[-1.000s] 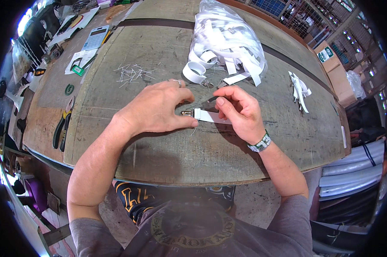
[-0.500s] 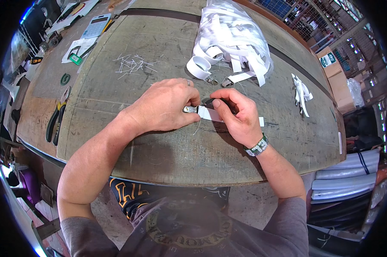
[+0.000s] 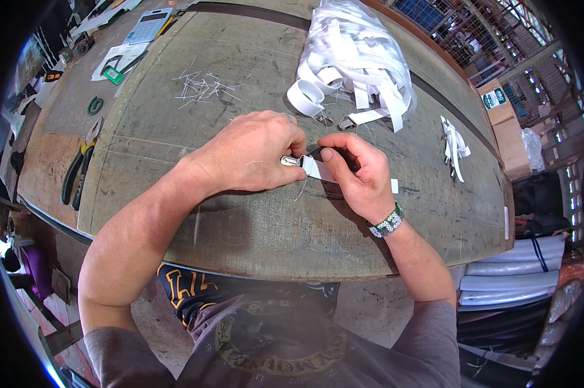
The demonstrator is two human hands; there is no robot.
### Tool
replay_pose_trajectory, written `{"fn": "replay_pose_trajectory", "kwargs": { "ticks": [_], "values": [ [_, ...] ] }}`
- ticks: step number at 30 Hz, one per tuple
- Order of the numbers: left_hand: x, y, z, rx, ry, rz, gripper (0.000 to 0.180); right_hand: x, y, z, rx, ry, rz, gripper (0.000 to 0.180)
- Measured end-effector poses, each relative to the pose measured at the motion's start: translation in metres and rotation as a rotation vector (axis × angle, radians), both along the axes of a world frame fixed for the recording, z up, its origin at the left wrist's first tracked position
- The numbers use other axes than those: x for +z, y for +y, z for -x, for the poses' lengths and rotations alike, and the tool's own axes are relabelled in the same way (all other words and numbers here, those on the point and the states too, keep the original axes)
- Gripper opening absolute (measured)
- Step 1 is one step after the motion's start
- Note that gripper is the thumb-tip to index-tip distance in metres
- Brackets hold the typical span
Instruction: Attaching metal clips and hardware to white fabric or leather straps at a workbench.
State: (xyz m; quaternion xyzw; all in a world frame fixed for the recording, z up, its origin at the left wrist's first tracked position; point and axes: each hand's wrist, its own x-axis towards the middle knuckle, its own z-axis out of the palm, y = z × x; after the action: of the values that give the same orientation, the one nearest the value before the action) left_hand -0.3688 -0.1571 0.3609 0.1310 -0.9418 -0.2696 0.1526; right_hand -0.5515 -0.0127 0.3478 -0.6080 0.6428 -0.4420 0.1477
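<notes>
A white strap (image 3: 318, 169) with a shiny metal clip (image 3: 290, 161) at its left end lies on the board in front of me. My left hand (image 3: 246, 155) pinches it beside the clip, fingers and thumb closed. Loose thread (image 3: 301, 189) hangs from the strap by the thumb. Just to the right, my right hand (image 3: 361, 174) is curled over the strap with thumb and forefinger together. Something dark shows inside its fingers, too hidden to name. The strap's free end (image 3: 394, 186) comes out beyond that hand.
Behind my hands stands a clear bag (image 3: 356, 58) of white straps, some with clips spilling out. Thread scraps (image 3: 204, 88) lie to its left, more straps (image 3: 455, 150) to the right. Pliers (image 3: 82, 165), a green tool (image 3: 113, 75) and a calculator (image 3: 149, 26) are at the left.
The whole view has shifted slightly. Both hands hold nearly the same pose, with the left fingers a little closer over the strap near the clip.
</notes>
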Motion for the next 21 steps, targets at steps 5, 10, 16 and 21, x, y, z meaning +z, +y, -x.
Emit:
{"fn": "replay_pose_trajectory", "kwargs": {
  "ticks": [5,10,16,21],
  "values": [
    [0.0008,0.0,0.0002,0.0,-0.006,-0.003,0.031,-0.0029,-0.0014,0.0011,0.014,0.011,0.014,0.013],
    [0.002,-0.0001,0.0008,-0.002,-0.023,-0.001,0.03,-0.0025,-0.0013,0.0013,0.021,0.009,0.016,0.013],
    [0.0014,-0.0009,0.0007,-0.01,-0.015,-0.008,0.03,-0.0032,-0.001,0.0014,0.029,-0.011,0.018,0.013],
    [0.001,-0.0011,0.0001,-0.004,-0.018,-0.005,0.03,-0.0049,-0.0017,0.0014,0.017,-0.034,0.015,0.012]
  ]
}}
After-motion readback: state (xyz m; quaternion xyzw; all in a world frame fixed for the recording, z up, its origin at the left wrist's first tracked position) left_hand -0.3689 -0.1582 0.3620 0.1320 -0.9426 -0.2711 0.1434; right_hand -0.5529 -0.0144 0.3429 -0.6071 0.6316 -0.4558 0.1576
